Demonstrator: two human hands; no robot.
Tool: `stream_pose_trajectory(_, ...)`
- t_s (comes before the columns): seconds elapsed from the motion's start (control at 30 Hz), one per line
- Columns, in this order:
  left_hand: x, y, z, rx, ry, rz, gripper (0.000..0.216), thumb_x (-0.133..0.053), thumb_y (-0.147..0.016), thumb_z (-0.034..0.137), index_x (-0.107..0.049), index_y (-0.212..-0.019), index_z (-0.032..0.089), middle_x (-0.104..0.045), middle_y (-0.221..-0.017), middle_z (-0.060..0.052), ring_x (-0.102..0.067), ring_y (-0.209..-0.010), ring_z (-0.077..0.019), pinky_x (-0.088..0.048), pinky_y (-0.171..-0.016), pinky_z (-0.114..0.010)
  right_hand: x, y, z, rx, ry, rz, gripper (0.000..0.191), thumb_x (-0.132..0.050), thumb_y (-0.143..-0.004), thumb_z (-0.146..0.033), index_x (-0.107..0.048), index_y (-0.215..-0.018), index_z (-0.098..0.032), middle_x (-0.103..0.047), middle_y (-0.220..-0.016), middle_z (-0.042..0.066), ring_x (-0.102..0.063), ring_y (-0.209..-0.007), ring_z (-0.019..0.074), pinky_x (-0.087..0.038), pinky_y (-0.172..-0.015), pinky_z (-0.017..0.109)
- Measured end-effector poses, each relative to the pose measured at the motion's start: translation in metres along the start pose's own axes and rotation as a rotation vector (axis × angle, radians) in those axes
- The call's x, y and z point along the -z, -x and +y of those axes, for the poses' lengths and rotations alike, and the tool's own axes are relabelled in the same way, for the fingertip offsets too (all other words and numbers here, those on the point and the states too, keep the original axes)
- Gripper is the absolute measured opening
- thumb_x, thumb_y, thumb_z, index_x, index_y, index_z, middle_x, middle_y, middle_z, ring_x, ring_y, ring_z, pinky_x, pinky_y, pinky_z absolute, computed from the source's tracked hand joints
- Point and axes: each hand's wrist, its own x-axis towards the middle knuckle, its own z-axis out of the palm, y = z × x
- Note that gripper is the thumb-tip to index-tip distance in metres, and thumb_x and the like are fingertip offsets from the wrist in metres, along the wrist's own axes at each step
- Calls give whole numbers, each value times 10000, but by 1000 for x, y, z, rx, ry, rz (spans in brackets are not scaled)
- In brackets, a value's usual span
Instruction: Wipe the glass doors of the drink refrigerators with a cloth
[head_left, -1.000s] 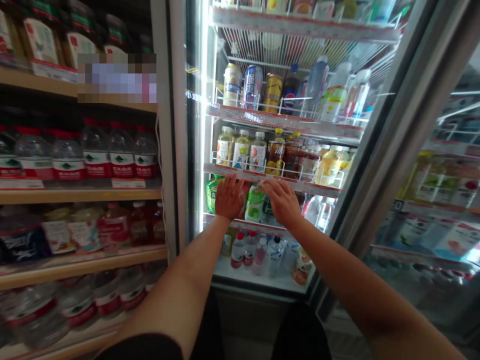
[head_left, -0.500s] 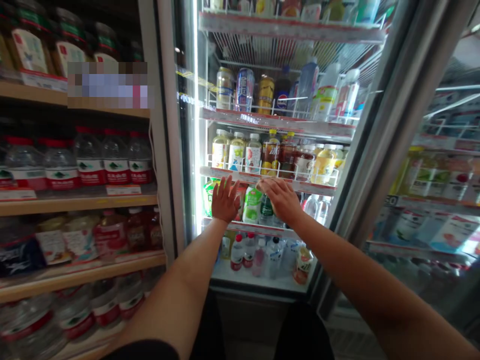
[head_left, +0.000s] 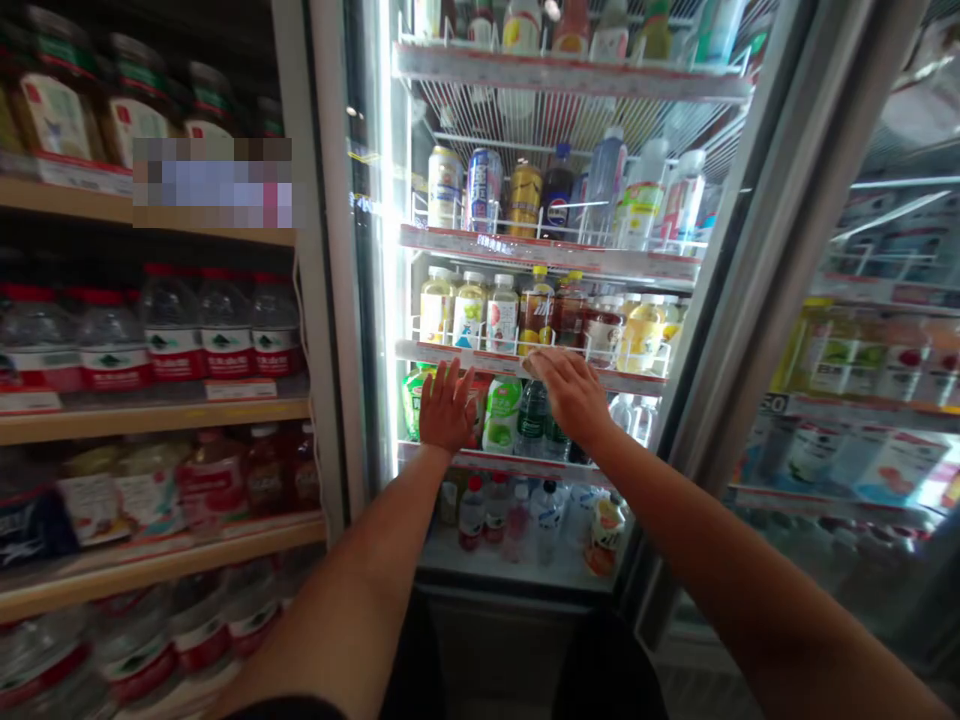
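Cans [head_left: 483, 188] (behind wire [head_left: 539, 222]) — above left hand [head_left: 448, 412]

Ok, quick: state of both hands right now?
Left hand: open, nothing seen in its grasp.
Right hand: palm hidden; can't tell whether it's open, closed or holding anything.

Both hands [head_left: 448, 412] [head_left: 574, 395] before lit fridge [head_left: 765, 240] w/ cans [head_left: 484, 190] & btls [head_left: 502, 312], shelf [head_left: 150, 425] at L
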Motion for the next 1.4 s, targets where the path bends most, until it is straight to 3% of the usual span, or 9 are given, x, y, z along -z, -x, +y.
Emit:
stream_pose_trajectory(0.1,0,0,0,26,23,-25,519,-395,-980,328,-418,-1482,201,-344,-1577,-106,-152,-1519,-255,-181,-1235,-509,1,-1,2,-111,10,71,461,-453,-966,-115,-520,-1414,-199,-578,-1410,75,-464,-1289,249,-381,-1101,413)
stream_pose_trajectory(0.27,0,0,0,17,-14,-9,517,-393,-980,328,-422,-1480,201,-349,-1574,-103,-149,-1519,-246,-196,-1232,-503,2,5,3,58,-19,-56,465,-438,-973,-114,-518,-1417,-223,-576,-1417,57,-440,-1324,248,-386,-1096,420)
stream_pose_trajectory(0.43,-1,1,1,49,28,-40,515,-389,-982,341,-425,-1480,215,-345,-1578,-92,-149,-1520,-247,-178,-1240,-505,7,3,9,-119,-27,49,494,-445,-961,-114,-496,-1440,-223,-574,-1410,80,-470,-1283,260,-397,-1093,443)
stream_pose_trajectory(0.57,-1,1,0,66,44,-51,515,-390,-984,339,-416,-1486,229,-335,-1584,-84,-135,-1522,-237,-153,-1251,-494,12,2,14,-14,-28,-32,476,-458,-963,-126,-517,-1423,-233,-580,-1407,76,-471,-1290,261,-401,-1091,443)
stream_pose_trajectory(0.73,-1,1,-1,40,28,-47,524,-392,-983,336,-405,-1491,210,-329,-1584,-95,-137,-1520,-250,-174,-1241,-504,15,4,26,-134,-15,102,470,-415,-967,-98,-521,-1414,-196,-585,-1396,89,-489,-1276,253,-411,-1084,438)
stream_pose_trajectory(0.9,-1,1,0,12,-4,-8,529,-417,-973,309,-402,-1491,201,-341,-1577,-107,-142,-1519,-246,-181,-1238,-496,17,11,31,-36,-9,6,494,-468,-956,-108,-507,-1432,-233,-578,-1411,65,-477,-1295,265,-420,-1079,453)
stream_pose_trajectory(1.07,0,0,1,4,-10,-1,535,-418,-970,297,-392,-1497,204,-337,-1577,-111,-147,-1518,-248,-195,-1233,-503,20,13,36,-141,-10,122,479,-436,-963,-107,-521,-1422,-215,-590,-1389,81,-500,-1273,261,-425,-1082,453)
stream_pose_trajectory(1.27,-1,1,0,34,34,-30,537,-411,-975,312,-382,-1504,225,-326,-1584,-98,-142,-1518,-251,-175,-1241,-521,22,17,39,-80,1,57,492,-462,-956,-112,-516,-1428,-239,-594,-1392,68,-502,-1272,264,-433,-1072,458)
stream_pose_trajectory(1.4,-1,1,0,23,27,-12,542,-418,-971,303,-379,-1506,224,-327,-1583,-98,-145,-1517,-249,-179,-1242,-514,30,13,51,-158,23,162,481,-449,-941,-93,-552,-1394,-219,-615,-1354,81,-525,-1243,262,-442,-1068,452)
